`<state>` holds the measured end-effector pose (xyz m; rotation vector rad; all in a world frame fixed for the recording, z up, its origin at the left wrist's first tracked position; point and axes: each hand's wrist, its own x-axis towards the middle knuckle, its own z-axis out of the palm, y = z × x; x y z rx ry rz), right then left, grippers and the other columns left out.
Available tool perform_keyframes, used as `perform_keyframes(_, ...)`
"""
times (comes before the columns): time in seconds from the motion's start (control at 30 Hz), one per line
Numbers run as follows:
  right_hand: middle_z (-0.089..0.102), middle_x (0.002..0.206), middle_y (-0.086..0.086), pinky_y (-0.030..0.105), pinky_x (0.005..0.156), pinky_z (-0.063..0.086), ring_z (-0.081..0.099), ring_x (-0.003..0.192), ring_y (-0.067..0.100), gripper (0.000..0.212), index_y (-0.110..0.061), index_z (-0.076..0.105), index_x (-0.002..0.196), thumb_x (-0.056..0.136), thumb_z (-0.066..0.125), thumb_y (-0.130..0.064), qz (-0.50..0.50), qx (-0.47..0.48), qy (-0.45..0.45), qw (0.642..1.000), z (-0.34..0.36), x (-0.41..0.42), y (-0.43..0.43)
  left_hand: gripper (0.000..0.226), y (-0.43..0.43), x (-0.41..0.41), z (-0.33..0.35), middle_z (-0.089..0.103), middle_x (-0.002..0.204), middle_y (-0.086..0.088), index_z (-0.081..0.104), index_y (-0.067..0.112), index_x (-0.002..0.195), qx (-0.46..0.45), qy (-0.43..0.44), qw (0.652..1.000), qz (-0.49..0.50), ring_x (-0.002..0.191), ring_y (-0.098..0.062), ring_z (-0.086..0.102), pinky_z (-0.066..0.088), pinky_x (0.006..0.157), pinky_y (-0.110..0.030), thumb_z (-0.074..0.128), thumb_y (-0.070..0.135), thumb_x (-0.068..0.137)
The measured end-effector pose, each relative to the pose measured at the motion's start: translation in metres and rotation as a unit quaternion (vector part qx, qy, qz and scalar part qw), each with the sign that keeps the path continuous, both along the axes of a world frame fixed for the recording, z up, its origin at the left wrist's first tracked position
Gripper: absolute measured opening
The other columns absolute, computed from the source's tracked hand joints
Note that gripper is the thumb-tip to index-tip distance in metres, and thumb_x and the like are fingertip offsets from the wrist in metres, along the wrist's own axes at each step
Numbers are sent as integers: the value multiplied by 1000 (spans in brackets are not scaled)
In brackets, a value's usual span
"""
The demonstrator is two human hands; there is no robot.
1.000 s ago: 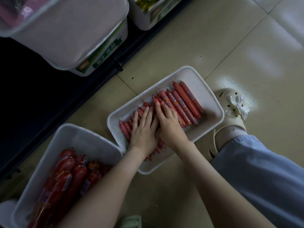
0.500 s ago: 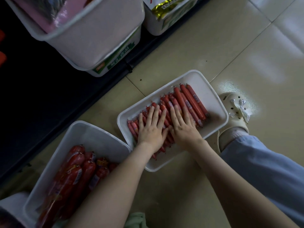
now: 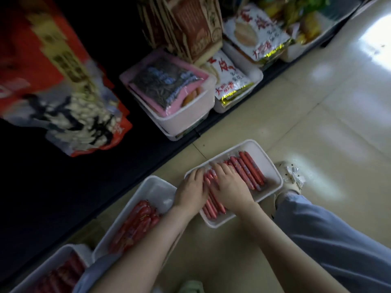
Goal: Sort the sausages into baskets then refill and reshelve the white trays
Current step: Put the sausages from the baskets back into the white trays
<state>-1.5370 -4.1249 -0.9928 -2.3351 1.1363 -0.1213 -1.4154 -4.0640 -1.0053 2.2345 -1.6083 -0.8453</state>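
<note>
Hands, left hand (image 3: 191, 192) and right hand (image 3: 229, 188), lie spread flat, no grip, hiding thin sausages (image 3: 250, 171) in white tray (image 3: 273, 169).

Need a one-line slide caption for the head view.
Both hands flat on thin sausages in a white floor tray.

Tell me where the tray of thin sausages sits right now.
The tray of thin sausages lies on the floor at centre right of the head view, under both hands, between the tray of thick sausages and the white shoe.
</note>
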Motion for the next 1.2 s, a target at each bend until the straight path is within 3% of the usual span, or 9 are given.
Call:
perform_keyframes(0.2, 65, 99, 6, 35, 69, 55, 63, 89, 27, 42, -9, 62, 113, 80, 46, -31, 134, -98, -82, 983, 116, 102, 67, 47, 102, 87, 121, 56, 125, -7, 50, 13, 132, -86, -94, 990, 68, 114, -28, 55, 47, 91, -39, 37, 32, 91)
perform_keyframes(0.27, 65, 97, 6, 36, 70, 55, 63, 88, 28, 43, -9, 62, 112, 81, 43, -33, 199, -120, -108, 967, 149, 141, 106, 54, 155, 122, 156, 59, 119, -6, 54, 14, 128, -123, -124, 978, 113, 109, -27, 57, 49, 87, -39, 28, 38, 87)
perform_keyframes(0.47, 64, 110, 6, 36, 84, 51, 59, 103, 25, 36, -10, 59, 120, 90, 51, -26, 388, -177, -173, 888, 218, 258, 270, 34, 355, 203, 211, 61, 111, -5, 58, 13, 121, -177, -205, 918, 290, 102, -24, 60, 51, 80, -39, 43, 24, 93)
perform_keyframes(0.6, 61, 116, 7, 36, 94, 44, 54, 111, 25, 36, -10, 56, 125, 91, 56, -22, 533, -181, -192, 804, 241, 329, 410, 35, 510, 222, 226, 62, 90, -2, 62, 16, 101, -184, -275, 838, 433, 80, -24, 63, 50, 58, -33, 35, 31, 86)
perform_keyframes(0.7, 63, 113, 9, 39, 92, 47, 56, 110, 27, 35, -8, 58, 122, 90, 55, -23, 632, -184, -187, 729, 240, 366, 528, 31, 630, 215, 218, 60, 84, -2, 60, 16, 94, -170, -299, 767, 542, 77, -25, 62, 52, 59, -35, 34, 30, 85)
perform_keyframes(0.93, 66, 105, 11, 38, 79, 54, 64, 97, 30, 46, -5, 60, 119, 76, 65, -21, 810, -172, -146, 541, 164, 372, 768, 32, 856, 124, 116, 60, 78, -8, 63, 9, 90, -11, -238, 587, 774, 67, -30, 62, 49, 48, -34, 37, 22, 76)
perform_keyframes(1.0, 65, 108, 12, 38, 80, 54, 64, 99, 30, 57, -4, 59, 122, 69, 72, -21, 830, -166, -137, 515, 128, 360, 810, 32, 892, 89, 71, 61, 84, -11, 64, 6, 96, 53, -184, 557, 808, 74, -32, 64, 52, 55, -36, 42, 18, 76)
perform_keyframes(1.1, 63, 118, 12, 43, 87, 51, 62, 108, 29, 80, -4, 54, 130, 59, 81, -28, 852, -166, -108, 485, 74, 340, 851, 53, 919, 49, 7, 53, 125, -15, 48, 5, 133, 150, -70, 514, 842, 113, -35, 55, 47, 89, -41, 54, 20, 83)
perform_keyframes(1.2, 59, 129, 9, 45, 101, 41, 56, 119, 25, 92, -10, 45, 138, 57, 80, -35, 874, -195, -94, 435, 25, 326, 876, 77, 931, 43, -43, 23, 155, -11, 16, 16, 152, 234, 8, 537, 810, 140, -27, 28, 27, 111, -41, 54, 36, 88)
